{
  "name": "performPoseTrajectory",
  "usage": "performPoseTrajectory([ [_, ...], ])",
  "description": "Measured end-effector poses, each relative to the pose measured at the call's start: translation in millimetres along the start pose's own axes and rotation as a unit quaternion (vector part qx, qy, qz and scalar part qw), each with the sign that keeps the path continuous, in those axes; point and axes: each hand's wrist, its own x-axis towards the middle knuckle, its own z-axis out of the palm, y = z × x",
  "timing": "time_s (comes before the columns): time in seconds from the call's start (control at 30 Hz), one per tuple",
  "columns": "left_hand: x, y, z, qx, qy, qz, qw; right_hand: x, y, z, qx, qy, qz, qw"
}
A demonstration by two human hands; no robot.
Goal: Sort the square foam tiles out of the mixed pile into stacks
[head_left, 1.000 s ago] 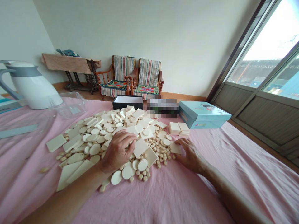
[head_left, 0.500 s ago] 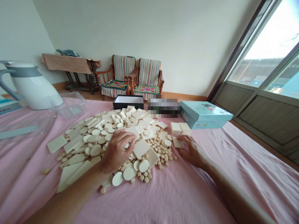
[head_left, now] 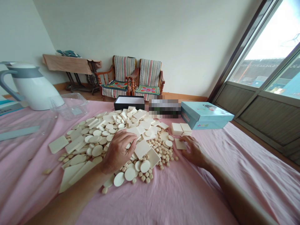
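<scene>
The right hand (head_left: 192, 152) is pinching the right edge of a square tile (head_left: 180, 144) between thumb and fingers; the tile is at the right side of the pink cloth (head_left: 173, 197), just beyond the loose wooden cubes (head_left: 166, 153) and on the near side of a stack of square tiles (head_left: 181, 128). The left hand (head_left: 120, 150) is over the middle of a broad pile of pale pieces (head_left: 97, 150), round and square, its fingers bent and loosely apart; whether it grips a piece I cannot tell.

Containers stand mostly along the far edge. A black box (head_left: 129, 101) is open at the top, showing a white inside. To its right is a pixelated object (head_left: 164, 107), its contents unreadable. Farther right sits a light blue box (head_left: 207, 115) with its lid on, so its inside is hidden. On the far left, a clear plastic tub (head_left: 67, 107) shows a pale patch at its bottom, beside a white jug (head_left: 38, 90) with a grey top. Nearer on the left lies clear packaging (head_left: 43, 126) with a pale strip (head_left: 18, 132) in it.
</scene>
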Motion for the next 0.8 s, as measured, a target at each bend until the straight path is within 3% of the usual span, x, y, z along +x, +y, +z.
performPoseTrajectory([
  [0.17,0,0,-1.1,-0.006,-0.005,-0.005,1.000,13,-11,-26,0.013,0.025,0.010,1.000],
  [0.27,1,0,-1.1,-0.012,-0.008,-0.008,1.000,43,-24,-38,0.006,0.032,0.021,0.999],
  [0.33,1,0,-1.3,-0.011,-0.005,-0.010,1.000,70,-35,-40,-0.036,-0.001,0.022,0.999],
  [0.53,0,0,-2.7,-0.015,-0.007,-0.017,1.000,138,-65,-21,-0.191,-0.226,0.038,0.954],
  [0.8,0,0,-3.7,-0.008,0.009,-0.019,1.000,159,-76,11,-0.216,-0.266,0.087,0.935],
])
